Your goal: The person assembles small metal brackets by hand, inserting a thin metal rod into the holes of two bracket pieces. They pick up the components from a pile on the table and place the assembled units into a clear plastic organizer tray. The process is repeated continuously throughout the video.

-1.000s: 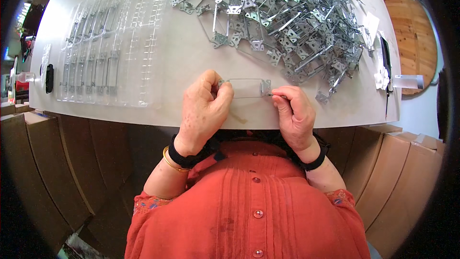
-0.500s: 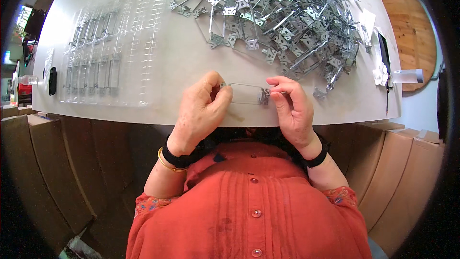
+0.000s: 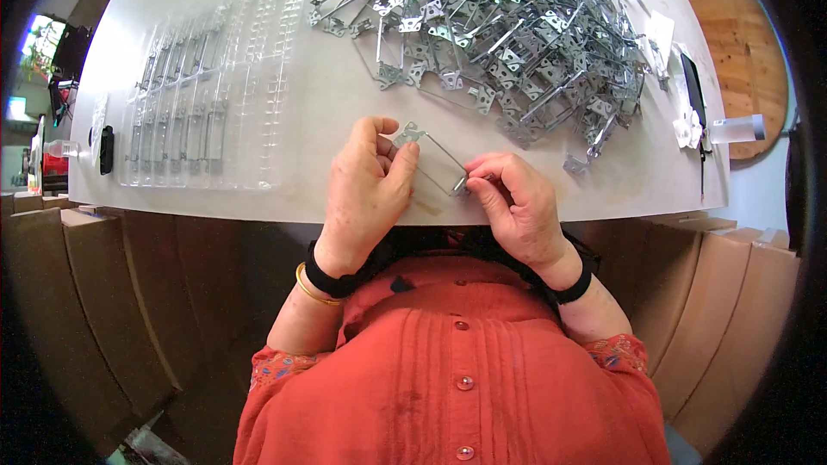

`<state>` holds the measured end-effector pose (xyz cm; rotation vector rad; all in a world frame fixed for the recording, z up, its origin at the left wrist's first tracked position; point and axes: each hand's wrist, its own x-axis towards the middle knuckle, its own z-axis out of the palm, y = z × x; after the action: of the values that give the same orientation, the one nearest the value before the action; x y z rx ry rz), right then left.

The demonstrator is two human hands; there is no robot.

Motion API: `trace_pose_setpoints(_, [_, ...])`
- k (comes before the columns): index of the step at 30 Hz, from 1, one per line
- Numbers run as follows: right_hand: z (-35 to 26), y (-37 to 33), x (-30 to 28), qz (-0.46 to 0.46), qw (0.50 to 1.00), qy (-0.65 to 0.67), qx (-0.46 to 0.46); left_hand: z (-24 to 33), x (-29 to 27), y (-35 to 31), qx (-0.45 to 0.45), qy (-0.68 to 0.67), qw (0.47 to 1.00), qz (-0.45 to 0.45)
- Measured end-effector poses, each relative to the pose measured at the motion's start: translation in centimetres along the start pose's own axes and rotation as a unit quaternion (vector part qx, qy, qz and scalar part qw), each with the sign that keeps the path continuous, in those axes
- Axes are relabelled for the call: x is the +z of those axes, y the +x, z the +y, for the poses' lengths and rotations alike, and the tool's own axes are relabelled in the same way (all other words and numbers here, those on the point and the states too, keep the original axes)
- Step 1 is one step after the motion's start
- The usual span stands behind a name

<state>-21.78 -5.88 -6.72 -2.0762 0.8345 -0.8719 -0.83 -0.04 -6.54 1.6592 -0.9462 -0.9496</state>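
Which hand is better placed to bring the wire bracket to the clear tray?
Probably the left hand: it holds the wire bracket by its upper-left end, nearer the clear tray. The right hand pinches the lower-right end, farther away.

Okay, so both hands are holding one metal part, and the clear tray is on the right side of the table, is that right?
Not quite: the head view shows the clear tray on the left side of the table. The left hand and right hand do hold one metal part.
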Motion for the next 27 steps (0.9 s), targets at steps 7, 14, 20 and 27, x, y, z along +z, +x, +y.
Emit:
trace_pose_setpoints(7, [-0.2, -0.2, 0.2, -0.02, 1.0, 0.018, 0.0, -0.2, 1.2, -0.9, 0.005, -0.081, 0.997, 0.014])
trace_pose_setpoints(14, [0.0, -0.1, 0.3, -0.046, 0.998, -0.001, -0.039, 0.2, 1.8, -1.1, 0.089, 0.036, 0.995, 0.015])
trace_pose_setpoints(20, [0.2, -0.5, 0.3, 0.013, 0.996, 0.064, 0.061, 0.1, 2.0, -1.2, 0.15, 0.097, 0.983, 0.046])
trace_pose_setpoints(27, [0.5, -0.4, 0.1, 0.017, 0.999, 0.036, 0.03, -1.0, 2.1, -1.2, 0.208, 0.151, 0.964, 0.066])
